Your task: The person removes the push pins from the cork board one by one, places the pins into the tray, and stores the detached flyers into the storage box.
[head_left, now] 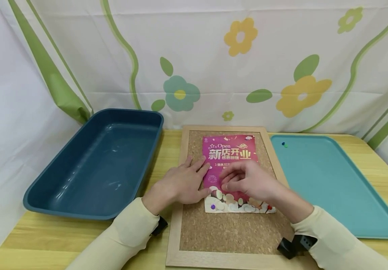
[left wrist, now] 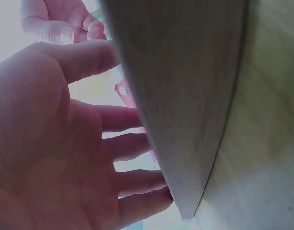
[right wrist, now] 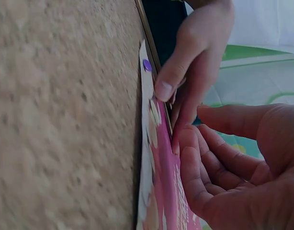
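A pink poster (head_left: 229, 150) with a pale lower strip lies on a wood-framed cork board (head_left: 227, 232). My left hand (head_left: 187, 183) rests flat across the poster's left edge, fingers spread. Over the poster's middle, my right hand (head_left: 251, 182) hovers with loosely curled fingers. Its thumb and index tips come close together in the right wrist view, with no thing plainly visible between them. A purple pushpin (head_left: 213, 206) sits at the poster's lower left corner and a red pushpin (head_left: 269, 207) near the lower right.
On the left stands a deep dark-blue tub (head_left: 96, 180). A flat teal tray (head_left: 336, 187) lies to the right, bearing a blue pushpin (head_left: 283, 143) and a green one (head_left: 286, 146) at its far left corner. Behind the wooden table hangs a flowered curtain (head_left: 207, 45).
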A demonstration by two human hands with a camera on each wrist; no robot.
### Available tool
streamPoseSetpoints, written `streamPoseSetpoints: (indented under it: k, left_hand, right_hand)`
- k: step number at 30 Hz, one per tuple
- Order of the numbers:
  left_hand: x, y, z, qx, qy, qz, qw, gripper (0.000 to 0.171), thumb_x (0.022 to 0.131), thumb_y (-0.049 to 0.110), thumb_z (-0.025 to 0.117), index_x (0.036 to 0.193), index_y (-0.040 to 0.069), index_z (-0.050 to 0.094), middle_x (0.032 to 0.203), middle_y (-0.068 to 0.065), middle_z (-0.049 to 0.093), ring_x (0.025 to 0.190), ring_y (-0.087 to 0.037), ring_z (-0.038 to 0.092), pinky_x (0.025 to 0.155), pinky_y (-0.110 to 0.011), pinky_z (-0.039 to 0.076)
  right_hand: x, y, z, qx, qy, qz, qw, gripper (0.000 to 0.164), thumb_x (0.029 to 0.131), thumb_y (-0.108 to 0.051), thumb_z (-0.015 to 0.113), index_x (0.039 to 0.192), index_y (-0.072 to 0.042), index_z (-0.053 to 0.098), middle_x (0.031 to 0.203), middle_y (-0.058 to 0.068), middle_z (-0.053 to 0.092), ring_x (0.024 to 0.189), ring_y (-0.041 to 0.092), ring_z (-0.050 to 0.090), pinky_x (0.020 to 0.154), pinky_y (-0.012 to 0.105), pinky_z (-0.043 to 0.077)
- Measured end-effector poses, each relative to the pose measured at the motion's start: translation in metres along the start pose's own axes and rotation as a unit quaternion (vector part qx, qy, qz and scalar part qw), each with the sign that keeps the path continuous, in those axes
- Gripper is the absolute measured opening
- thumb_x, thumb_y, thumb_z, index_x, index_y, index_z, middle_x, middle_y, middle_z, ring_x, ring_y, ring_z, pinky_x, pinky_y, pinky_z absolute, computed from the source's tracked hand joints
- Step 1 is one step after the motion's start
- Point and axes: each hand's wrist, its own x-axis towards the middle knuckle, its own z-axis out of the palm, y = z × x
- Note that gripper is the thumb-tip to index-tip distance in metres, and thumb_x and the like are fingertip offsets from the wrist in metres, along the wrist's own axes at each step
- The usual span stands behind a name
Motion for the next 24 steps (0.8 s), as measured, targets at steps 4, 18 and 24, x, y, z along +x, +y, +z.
streamPoseSetpoints:
  k: [4,18,24]
  left_hand:
    - [0.0,0.0,0.0,-0.004,-0.001,0.0,1.0,0.082,0.105,0.059,0.055,0.171,0.019,0.026,0.18,-0.004,0.016,0.166,-0.042,0.016,0.128,-0.059,0.035]
    - [0.001,0.0,0.0,-0.006,-0.001,-0.005,1.0,0.081,0.105,0.056,0.056,0.171,0.02,0.025,0.18,-0.003,0.016,0.166,-0.042,0.017,0.126,-0.061,0.037]
    - [0.001,0.0,0.0,-0.007,-0.003,-0.006,1.0,0.082,0.104,0.056,0.057,0.171,0.02,0.025,0.181,-0.002,0.015,0.166,-0.041,0.016,0.125,-0.062,0.037]
  right_hand:
    - [-0.001,-0.001,0.009,0.003,-0.017,0.006,1.0,0.021,0.092,-0.003,0.074,0.113,0.002,0.074,0.097,0.012,0.078,0.081,0.021,0.071,0.062,0.029,0.058]
    - [0.0,-0.005,0.026,0.003,-0.064,0.011,0.998,0.016,0.087,0.004,0.076,0.103,0.001,0.079,0.09,0.009,0.08,0.078,0.014,0.072,0.074,0.028,0.061]
    - [0.001,-0.005,0.029,-0.043,-0.067,-0.008,0.997,0.016,0.083,0.006,0.076,0.096,-0.003,0.08,0.083,0.005,0.079,0.075,0.013,0.071,0.072,0.028,0.061]
